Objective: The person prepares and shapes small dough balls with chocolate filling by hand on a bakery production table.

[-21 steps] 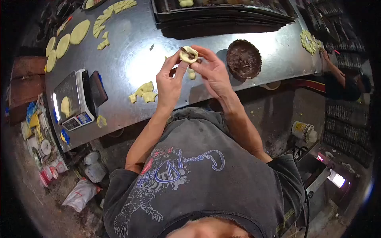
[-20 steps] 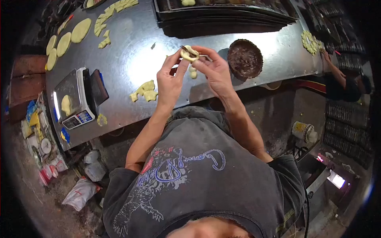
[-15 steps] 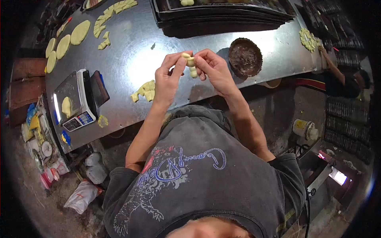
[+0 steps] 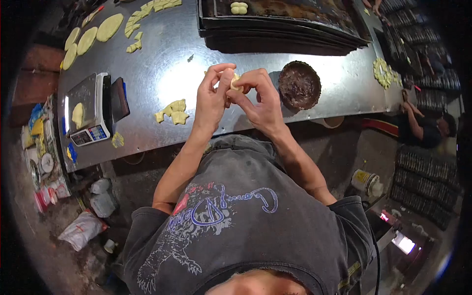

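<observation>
A small piece of pale yellow dough [image 4: 236, 82] is held up over the metal table, pinched between both hands. My left hand [image 4: 212, 96] has thumb and fingers closed on its left side. My right hand [image 4: 258, 96] grips its right side with bent fingers, which cover part of it. Just right of my right hand sits a round pan [image 4: 301, 87] with a fluted rim and dark brown, sticky-looking contents. Left of my left hand, a few cut dough pieces [image 4: 173, 112] lie on the table.
A digital scale [image 4: 92, 105] bearing a dough lump [image 4: 77, 115] stands at left. Flat dough ovals [image 4: 109, 27] and cut pieces [image 4: 140, 19] lie behind it. Stacked baking trays [image 4: 285, 37] carry one shaped dough piece [image 4: 239, 8]. A co-worker [image 4: 423, 125] is at far right, near more dough [image 4: 382, 73].
The dough, with a rounded end hanging below my fingers before, is now gathered and mostly covered by them. My right fingers have curled over it. The whole view has shifted slightly.
</observation>
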Motion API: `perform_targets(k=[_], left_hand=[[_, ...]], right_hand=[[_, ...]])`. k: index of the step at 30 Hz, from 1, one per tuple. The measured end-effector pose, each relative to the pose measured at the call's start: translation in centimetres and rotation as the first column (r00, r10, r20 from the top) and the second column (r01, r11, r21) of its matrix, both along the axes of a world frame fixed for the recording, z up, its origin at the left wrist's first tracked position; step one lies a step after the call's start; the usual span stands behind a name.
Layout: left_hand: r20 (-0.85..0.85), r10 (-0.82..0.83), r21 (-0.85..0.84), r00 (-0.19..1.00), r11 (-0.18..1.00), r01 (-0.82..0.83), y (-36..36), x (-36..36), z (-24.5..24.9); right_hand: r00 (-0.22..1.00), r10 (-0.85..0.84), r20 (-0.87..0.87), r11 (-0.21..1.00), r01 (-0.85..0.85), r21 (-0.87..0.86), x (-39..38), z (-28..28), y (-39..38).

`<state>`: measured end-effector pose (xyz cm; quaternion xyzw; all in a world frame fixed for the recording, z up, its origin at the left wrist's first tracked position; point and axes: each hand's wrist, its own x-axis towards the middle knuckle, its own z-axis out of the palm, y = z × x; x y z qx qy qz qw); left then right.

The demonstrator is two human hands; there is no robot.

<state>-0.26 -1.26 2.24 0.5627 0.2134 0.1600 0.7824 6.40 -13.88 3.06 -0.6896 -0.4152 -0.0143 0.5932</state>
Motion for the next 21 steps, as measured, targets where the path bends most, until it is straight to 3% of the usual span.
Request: perform_targets(k=[1,3,4,6,7,10,11,14,15,18,19,21], left_hand=[[-0.059,-0.053,0.014,0.997,0.998,0.054,0.5,-0.1,-0.1],[-0.152,-0.133,0.078,0.979,0.986,0.146,0.9,-0.3,-0.3],[-0.081,-0.084,0.142,0.993,0.985,0.095,0.3,-0.4,-0.4],[0.077,0.005,0.254,0.997,0.967,-0.025,-1.4,-0.6,-0.2],[0.093,-0.007,0.227,0.996,0.974,-0.014,-1.7,-1.1,-0.7],[0.151,0.057,0.345,0.987,0.933,-0.106,-2.1,-2.0,-1.4],[0.143,0.002,0.419,0.99,0.906,-0.063,-1.9,-2.6,-1.6],[0.077,0.097,0.582,0.992,0.804,-0.124,-2.4,-3.2,-0.4],[0.094,0.117,0.618,0.989,0.772,-0.15,-2.5,-3.3,-0.6],[0.094,0.239,0.248,0.966,0.934,-0.255,-2.3,-3.4,-0.5],[0.109,0.276,0.224,0.955,0.929,-0.294,-1.9,-3.7,-0.8],[0.134,0.341,0.174,0.931,0.916,-0.361,-1.1,-4.3,-1.4]], right_hand=[[0.999,0.044,0.011,0.998,-0.044,0.033,0.3,-0.2,-0.1],[0.991,0.103,-0.083,0.989,-0.111,-0.099,0.7,0.0,-1.2],[0.983,0.126,-0.13,0.976,-0.146,-0.163,1.0,0.2,-1.7],[0.9,0.089,-0.428,0.968,-0.179,-0.174,2.1,0.3,-2.1],[0.825,0.067,-0.561,0.964,-0.199,-0.176,2.7,0.3,-2.0],[0.656,0.255,-0.711,0.967,-0.175,0.185,3.3,-1.0,0.3],[0.562,0.278,-0.779,0.959,-0.201,0.198,3.4,-0.9,0.5],[0.536,0.303,-0.788,0.939,-0.309,0.15,3.8,-2.6,1.2],[0.594,0.293,-0.749,0.949,-0.279,0.15,3.1,-1.8,1.7],[0.691,0.274,-0.669,0.955,-0.276,0.107,1.0,-0.1,2.6],[0.835,0.277,-0.475,0.957,-0.284,0.06,0.5,-0.7,2.8],[0.932,0.254,-0.259,0.964,-0.267,-0.015,-0.5,-0.6,3.2]])
